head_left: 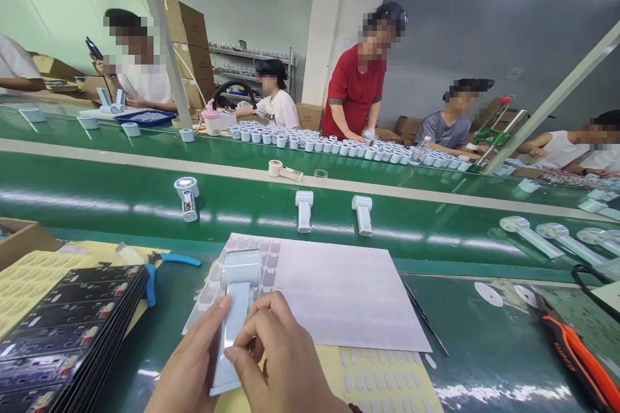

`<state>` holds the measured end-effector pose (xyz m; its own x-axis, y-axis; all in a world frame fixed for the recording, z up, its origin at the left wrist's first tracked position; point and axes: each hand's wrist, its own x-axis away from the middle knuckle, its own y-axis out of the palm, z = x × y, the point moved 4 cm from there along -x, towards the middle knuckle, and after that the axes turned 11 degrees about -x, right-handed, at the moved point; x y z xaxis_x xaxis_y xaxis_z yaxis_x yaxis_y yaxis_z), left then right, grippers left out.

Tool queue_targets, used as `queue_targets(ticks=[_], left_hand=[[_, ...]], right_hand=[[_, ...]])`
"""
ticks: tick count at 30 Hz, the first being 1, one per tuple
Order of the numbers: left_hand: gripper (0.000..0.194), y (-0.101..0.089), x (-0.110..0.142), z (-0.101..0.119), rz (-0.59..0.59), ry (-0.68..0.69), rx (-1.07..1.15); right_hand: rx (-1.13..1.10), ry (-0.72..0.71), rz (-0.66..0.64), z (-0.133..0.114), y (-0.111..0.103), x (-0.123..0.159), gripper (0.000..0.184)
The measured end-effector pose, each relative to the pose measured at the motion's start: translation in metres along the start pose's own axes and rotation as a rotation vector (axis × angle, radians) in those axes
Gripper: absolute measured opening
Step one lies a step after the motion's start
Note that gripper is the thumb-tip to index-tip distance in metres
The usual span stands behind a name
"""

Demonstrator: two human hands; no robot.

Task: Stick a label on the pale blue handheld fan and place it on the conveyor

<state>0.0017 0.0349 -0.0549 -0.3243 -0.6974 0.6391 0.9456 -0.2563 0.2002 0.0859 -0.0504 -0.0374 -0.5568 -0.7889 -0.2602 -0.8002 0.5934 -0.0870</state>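
A pale blue hand-held fan body [237,303] lies upright in front of me, its head pointing away. My left hand [191,364] grips its handle from the left, thumb on the front. The fingertips of my right hand [276,361] press on the handle's front face. Under them lies a white sticker sheet [339,290] with grey labels at its left end, and a yellow label sheet [382,381] nearer to me.
A stack of black labelled cards [68,329] sits at my left, with blue-handled pliers [162,264] behind it. Three fan bodies [304,210] lie on the green conveyor belt [97,193]. An orange-handled tool [576,348] is at right. Several people work across the belt.
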Motion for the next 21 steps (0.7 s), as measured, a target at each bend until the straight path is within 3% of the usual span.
queue_targets(ticks=[2,5,7,9,11,13,17,21], left_hand=[[0.019,0.007,0.000,0.002,-0.031,-0.032,-0.002],[0.030,0.020,-0.005,0.009,-0.220,0.019,0.007],[0.040,0.029,-0.011,0.020,-0.318,0.120,-0.035],[0.043,0.039,-0.024,0.038,-0.335,0.216,-0.119],[0.034,0.052,-0.045,0.058,-0.285,0.270,-0.198],[0.022,0.068,-0.073,0.078,-0.215,0.304,-0.240],[0.004,0.100,-0.130,0.108,-0.061,0.386,-0.331],[0.029,0.115,-0.164,0.129,0.080,0.535,-0.440]], right_hand=[[-0.148,-0.004,0.037,0.001,-0.004,-0.004,0.011],[-0.293,0.094,0.115,0.006,-0.021,-0.019,0.012],[-0.100,0.171,0.122,0.013,-0.037,-0.035,0.016],[0.230,0.241,0.087,0.023,-0.050,-0.054,0.022],[0.433,0.275,0.050,0.035,-0.058,-0.073,0.037],[0.501,0.282,0.015,0.046,-0.058,-0.090,0.048],[0.592,0.274,-0.042,0.061,-0.046,-0.114,0.052],[0.603,0.238,-0.016,0.070,-0.039,-0.126,0.045]])
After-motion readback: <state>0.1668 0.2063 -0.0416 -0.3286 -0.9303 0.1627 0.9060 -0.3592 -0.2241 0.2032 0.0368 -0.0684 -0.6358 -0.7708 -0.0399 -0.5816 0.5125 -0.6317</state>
